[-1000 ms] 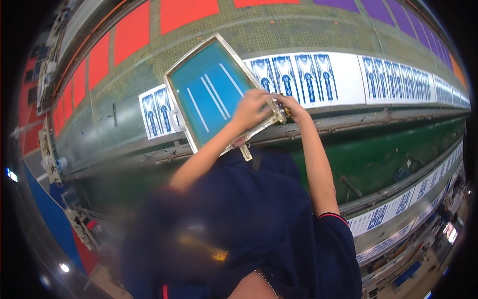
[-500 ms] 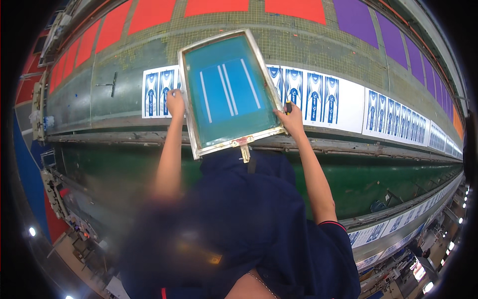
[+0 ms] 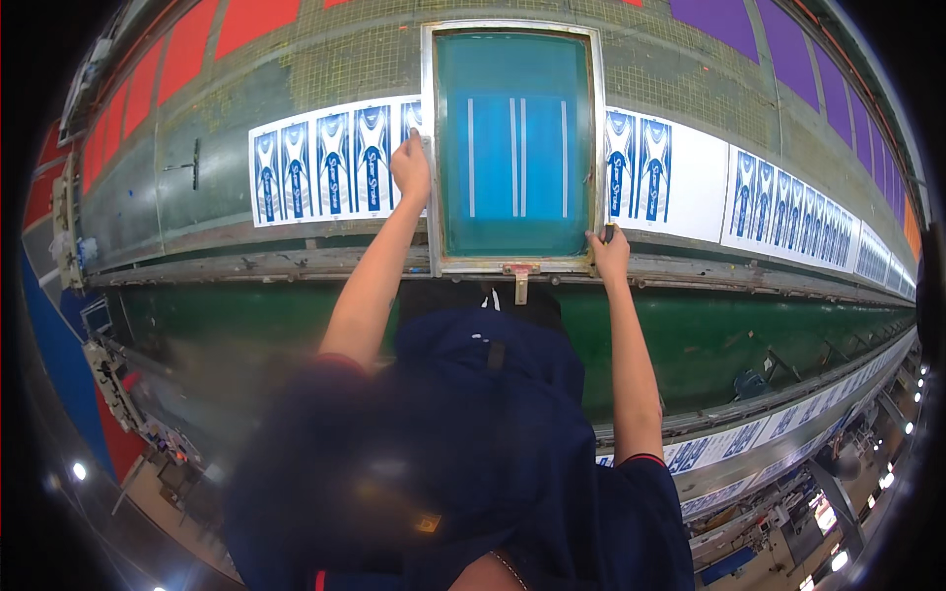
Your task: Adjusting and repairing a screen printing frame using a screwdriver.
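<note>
A screen-printing frame (image 3: 597, 128) with a metal rim and a blue-green mesh lies squarely over a row of printed sheets. Pale lines run lengthwise across its blue middle. My left hand (image 3: 411, 169) is closed at the left rim, fingertips pinched against it. At the lower right corner my right hand (image 3: 610, 258) grips the rim, and a small dark-and-yellow handle (image 3: 609, 232) sticks up from the same fingers. Blue-and-white printed sheets (image 3: 335, 163) show on the left of the frame, and more prints (image 3: 654, 172) on its right. The frame hides the sheet beneath it.
A metal clip (image 3: 520, 284) juts from the frame's near edge, above the table's near rail (image 3: 325, 264). Red panels (image 3: 258, 22) and purple panels (image 3: 714, 34) lie along the far side. A dark T-shaped tool (image 3: 195, 164) rests at the left. Further printed sheets (image 3: 788, 212) continue rightward.
The frame has swung from a tilt to straight and shifted right and away from me. Both hands moved right with it, uncovering more prints on the left.
</note>
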Motion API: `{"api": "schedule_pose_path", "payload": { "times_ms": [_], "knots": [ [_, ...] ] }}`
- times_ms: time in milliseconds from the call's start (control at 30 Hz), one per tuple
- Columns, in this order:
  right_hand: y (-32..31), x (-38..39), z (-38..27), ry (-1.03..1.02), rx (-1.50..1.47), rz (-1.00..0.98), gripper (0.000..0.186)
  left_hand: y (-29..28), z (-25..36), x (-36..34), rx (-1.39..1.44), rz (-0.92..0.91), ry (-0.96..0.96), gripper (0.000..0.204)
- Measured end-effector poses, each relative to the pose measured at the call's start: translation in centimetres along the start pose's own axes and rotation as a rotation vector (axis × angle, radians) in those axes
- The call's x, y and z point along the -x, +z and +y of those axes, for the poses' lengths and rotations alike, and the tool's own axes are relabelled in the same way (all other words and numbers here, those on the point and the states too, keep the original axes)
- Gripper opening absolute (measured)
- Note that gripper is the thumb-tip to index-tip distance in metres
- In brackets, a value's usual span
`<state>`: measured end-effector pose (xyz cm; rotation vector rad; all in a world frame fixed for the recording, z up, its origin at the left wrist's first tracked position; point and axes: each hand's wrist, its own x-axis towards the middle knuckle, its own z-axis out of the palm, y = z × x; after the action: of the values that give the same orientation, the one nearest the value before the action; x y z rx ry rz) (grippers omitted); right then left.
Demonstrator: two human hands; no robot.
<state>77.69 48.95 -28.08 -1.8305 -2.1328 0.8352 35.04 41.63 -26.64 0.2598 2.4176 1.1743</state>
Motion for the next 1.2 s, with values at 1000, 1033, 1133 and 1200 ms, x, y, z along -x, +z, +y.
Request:
{"api": "schedule_pose_path", "payload": {
  "times_ms": [1000,1033,1133,1200],
  "knots": [
    [-3.5,0.2,-4.0,0.089,0.197,0.109,0.030,6.0,-0.6,2.8,0.150,-0.030,0.004,0.059],
    [-3.7,0.2,-4.4,-0.002,0.260,0.160,0.031,5.9,-0.4,2.8,0.127,-0.021,0.016,0.059],
    [-3.7,0.2,-4.5,-0.097,0.318,0.215,0.033,6.4,-0.1,3.0,0.132,-0.015,0.000,0.060],
    [-3.4,0.3,-4.3,-0.095,0.315,0.214,0.035,6.6,-0.5,2.6,0.110,-0.020,-0.013,0.060]
  ]
}}
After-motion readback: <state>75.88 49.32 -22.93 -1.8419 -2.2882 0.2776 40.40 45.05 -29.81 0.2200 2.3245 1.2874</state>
